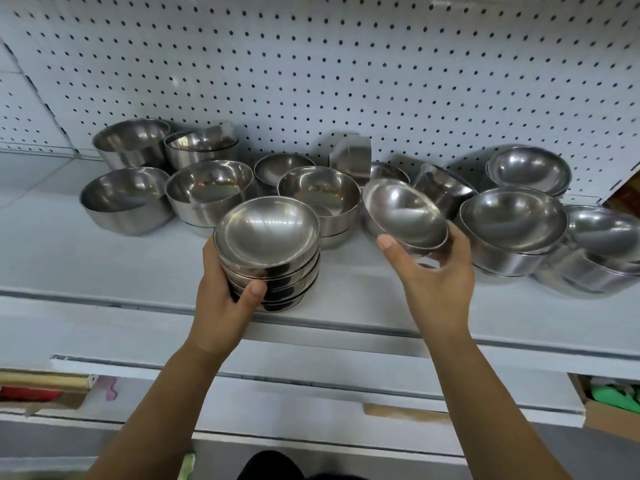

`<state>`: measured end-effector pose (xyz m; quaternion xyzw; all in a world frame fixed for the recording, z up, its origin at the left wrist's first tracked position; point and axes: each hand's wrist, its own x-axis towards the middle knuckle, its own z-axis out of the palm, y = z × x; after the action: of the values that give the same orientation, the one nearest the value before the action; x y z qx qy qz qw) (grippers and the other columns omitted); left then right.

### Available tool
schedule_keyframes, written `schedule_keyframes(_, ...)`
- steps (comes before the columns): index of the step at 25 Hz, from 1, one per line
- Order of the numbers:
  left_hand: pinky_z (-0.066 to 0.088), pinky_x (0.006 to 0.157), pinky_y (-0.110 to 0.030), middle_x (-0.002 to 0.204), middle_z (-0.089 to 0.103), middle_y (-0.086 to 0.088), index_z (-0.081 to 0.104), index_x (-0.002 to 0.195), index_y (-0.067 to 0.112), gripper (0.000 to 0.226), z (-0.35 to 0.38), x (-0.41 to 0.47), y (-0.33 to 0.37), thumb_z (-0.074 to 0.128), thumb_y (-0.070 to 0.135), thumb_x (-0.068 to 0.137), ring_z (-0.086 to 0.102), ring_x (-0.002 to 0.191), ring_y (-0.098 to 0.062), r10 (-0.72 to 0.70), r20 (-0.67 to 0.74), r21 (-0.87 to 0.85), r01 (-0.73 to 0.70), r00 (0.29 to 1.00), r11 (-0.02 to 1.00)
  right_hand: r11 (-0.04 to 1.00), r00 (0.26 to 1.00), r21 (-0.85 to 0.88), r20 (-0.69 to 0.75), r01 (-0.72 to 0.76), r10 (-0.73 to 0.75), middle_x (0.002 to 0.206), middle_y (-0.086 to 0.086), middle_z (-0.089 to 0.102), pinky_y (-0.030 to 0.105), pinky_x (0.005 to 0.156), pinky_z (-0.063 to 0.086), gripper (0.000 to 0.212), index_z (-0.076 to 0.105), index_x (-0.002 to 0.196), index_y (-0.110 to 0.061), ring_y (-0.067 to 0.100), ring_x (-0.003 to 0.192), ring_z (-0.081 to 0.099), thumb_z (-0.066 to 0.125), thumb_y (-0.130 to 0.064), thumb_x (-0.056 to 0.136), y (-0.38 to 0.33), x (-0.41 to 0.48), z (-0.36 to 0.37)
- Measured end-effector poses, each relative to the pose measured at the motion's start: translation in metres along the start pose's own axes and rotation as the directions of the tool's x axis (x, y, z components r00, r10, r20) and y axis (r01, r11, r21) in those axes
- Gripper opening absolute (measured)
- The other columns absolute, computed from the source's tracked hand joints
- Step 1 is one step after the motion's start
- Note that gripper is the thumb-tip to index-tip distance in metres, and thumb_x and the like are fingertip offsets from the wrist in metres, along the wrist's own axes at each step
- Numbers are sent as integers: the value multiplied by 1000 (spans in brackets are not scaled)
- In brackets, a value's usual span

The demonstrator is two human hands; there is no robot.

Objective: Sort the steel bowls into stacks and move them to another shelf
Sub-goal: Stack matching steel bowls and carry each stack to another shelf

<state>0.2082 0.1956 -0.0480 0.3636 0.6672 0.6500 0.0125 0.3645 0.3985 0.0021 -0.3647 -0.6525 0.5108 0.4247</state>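
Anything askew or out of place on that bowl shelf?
Yes. A steel bowl right of centre lies tipped on its side, opening facing left. An angular steel container sits tilted at the back, unlike the round bowls around it.

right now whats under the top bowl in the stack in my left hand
Under the top bowl, rims of several nested bowls show. Their insides are covered, and the left hand hides part.

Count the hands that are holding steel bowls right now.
2. The left hand grips a stack of shallow bowls near the shelf's front edge; the right hand holds a tilted bowl just right of it.
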Motion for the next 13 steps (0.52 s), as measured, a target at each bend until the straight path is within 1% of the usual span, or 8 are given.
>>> schedule_keyframes(2, 45, 105, -21, 142, 52, 24, 27, 154, 17, 102, -1, 0, -1, 52, 84, 83, 53, 133, -7, 3, 12, -8, -2, 1000, 1000, 998, 994, 57, 100, 37, -43, 129, -18, 62, 24, 98, 54, 100, 50, 140, -32, -5, 113, 62, 91, -61, 54, -13, 0, 2)
schedule_keyframes(3, 45, 106, -23, 143, 52, 21, 28, 155, 13, 102, -1, 0, -3, 52, 83, 84, 53, 134, -10, 9, 11, -6, -9, 1000, 1000, 995, 984, 76, 166, 59, -71, 133, -19, 61, 23, 101, 52, 97, 50, 138, -37, -3, 118, 61, 92, -61, 54, -20, 0, 5)
schedule_keyframes(5, 45, 109, -31, 146, 52, 8, 28, 155, 8, 100, -2, 0, -4, 51, 79, 88, 52, 135, -16, 20, 1, -13, -20, 1000, 1000, 990, 938, 86, 319, 111, -133, 136, -21, 60, 23, 105, 48, 90, 49, 134, -46, -1, 125, 58, 92, -59, 55, -33, 0, 12)
schedule_keyframes(7, 44, 111, -37, 146, 52, -3, 31, 154, 5, 98, -3, 0, -4, 49, 77, 90, 52, 136, -21, 16, -8, -22, -16, 1000, 1000, 983, 883, 83, 434, 161, -181, 134, -24, 60, 25, 108, 45, 88, 50, 131, -50, -1, 127, 56, 92, -62, 55, -43, 0, 23)
schedule_keyframes(9, 43, 112, -38, 145, 54, -5, 33, 153, 3, 96, -3, 1, -2, 46, 77, 92, 52, 136, -22, 8, -19, -27, -8, 1000, 1000, 981, 845, 69, 500, 180, -190, 134, -26, 58, 24, 108, 45, 90, 50, 131, -51, -4, 127, 54, 90, -67, 53, -52, -2, 35)
schedule_keyframes(11, 42, 113, -36, 146, 55, -3, 34, 153, 4, 93, -4, 1, -1, 43, 76, 94, 51, 137, -24, 5, -26, -34, -6, 1000, 999, 975, 797, 52, 567, 216, -207, 136, -23, 56, 20, 104, 45, 94, 50, 134, -47, -5, 126, 54, 89, -67, 52, -57, -3, 46)
schedule_keyframes(13, 42, 114, -38, 147, 54, -3, 35, 155, 7, 89, -6, 2, -2, 40, 74, 96, 50, 139, -26, -2, -25, -49, 1, 1000, 999, 965, 748, 19, 628, 262, -215, 140, -16, 55, 22, 105, 45, 95, 50, 135, -47, -5, 125, 54, 89, -68, 50, -58, -3, 55)
